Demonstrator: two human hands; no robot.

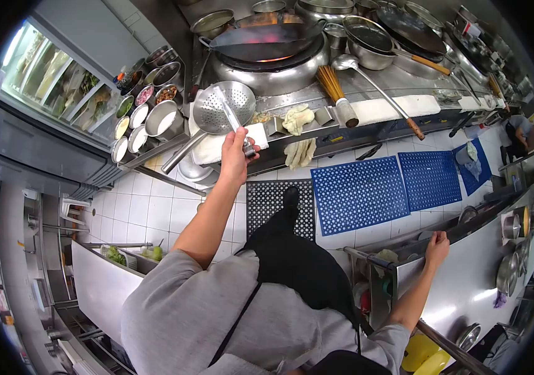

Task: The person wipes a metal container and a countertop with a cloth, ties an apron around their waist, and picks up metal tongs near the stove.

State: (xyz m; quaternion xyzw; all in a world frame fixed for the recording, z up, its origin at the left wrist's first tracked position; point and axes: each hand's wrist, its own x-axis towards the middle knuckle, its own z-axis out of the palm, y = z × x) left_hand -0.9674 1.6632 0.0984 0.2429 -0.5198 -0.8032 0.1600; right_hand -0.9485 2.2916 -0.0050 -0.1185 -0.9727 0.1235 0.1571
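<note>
My left hand [237,155] is closed round a long silvery metal utensil [229,112], shaped like tongs, which points away from me. Beneath its far end lies a perforated metal strainer [207,107], its handle reaching toward the lower left. My right hand [437,250] is off to the right, over the edge of a steel counter [448,290]. Its fingers are closed near a small grey piece [426,235]; whether they grip it I cannot make out. Ahead, a large wok [267,39] sits tilted over a burner with orange flame.
Metal tubs of ingredients [161,119] stand left of the stove. A bamboo brush [337,94], a ladle [379,94] and pale gloves [298,119] lie along its front. Blue perforated mats [360,190] cover part of the tiled floor. A person [520,134] is at far right.
</note>
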